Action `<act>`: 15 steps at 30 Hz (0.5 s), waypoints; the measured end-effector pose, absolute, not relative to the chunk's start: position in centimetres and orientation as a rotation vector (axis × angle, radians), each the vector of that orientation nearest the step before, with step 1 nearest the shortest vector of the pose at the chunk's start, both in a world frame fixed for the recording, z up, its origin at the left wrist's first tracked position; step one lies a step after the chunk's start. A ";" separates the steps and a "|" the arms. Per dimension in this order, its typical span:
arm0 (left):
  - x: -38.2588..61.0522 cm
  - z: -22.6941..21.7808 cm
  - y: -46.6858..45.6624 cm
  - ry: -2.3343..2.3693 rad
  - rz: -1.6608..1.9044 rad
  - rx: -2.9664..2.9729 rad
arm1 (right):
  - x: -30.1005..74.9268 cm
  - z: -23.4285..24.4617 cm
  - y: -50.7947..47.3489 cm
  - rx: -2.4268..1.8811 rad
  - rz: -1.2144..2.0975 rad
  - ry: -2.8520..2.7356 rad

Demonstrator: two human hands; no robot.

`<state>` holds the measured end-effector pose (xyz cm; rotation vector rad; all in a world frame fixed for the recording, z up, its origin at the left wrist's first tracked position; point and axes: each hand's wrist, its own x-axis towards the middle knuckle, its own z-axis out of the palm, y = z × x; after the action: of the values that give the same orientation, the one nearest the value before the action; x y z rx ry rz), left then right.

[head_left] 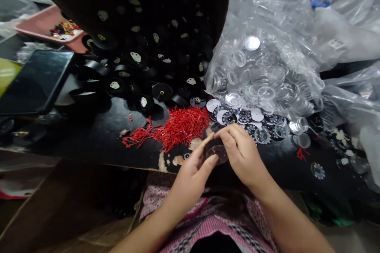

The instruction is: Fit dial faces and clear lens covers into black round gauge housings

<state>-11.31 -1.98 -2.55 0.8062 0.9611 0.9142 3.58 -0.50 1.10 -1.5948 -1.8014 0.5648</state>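
Note:
Both my hands meet over the front edge of the black table point(89, 138). My left hand point(194, 170) pinches a small round clear disc on a dark round part point(218, 153) from the left, thumb and fingers closed on it. My right hand point(242, 152) covers the same piece from above and the right, its fingers curled on it. Just beyond my hands lie a heap of small red pointers point(178, 126) and several printed dial faces point(252, 120).
A big heap of black round housings point(142, 47) fills the back middle. A clear plastic bag of transparent round lenses point(261, 75) stands at the right, with more bags behind it. A dark tray point(35, 81) and a pink tray point(44, 23) sit at the left.

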 end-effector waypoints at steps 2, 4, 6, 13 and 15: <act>-11.3 -2.3 -2.4 0.988 0.881 0.958 | 3.4 1.1 -0.2 -1.614 0.515 -1.864; -11.2 -1.8 -2.5 0.989 0.867 1.039 | 2.9 0.8 -0.1 -1.578 0.409 -1.893; -11.2 -1.3 -2.2 0.981 0.861 1.072 | 2.2 0.3 -0.1 -1.516 0.355 -1.864; -18.7 -2.2 -5.6 1.323 0.826 0.986 | 0.7 -0.1 -0.1 -1.326 0.788 -1.830; -22.8 -3.2 -7.5 1.614 0.881 0.959 | 1.2 0.1 0.0 -1.371 0.859 -1.765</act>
<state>-22.76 -7.50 -3.17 0.9585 1.6142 0.8810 1.16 -0.02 0.10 -1.3713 -1.7653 0.8592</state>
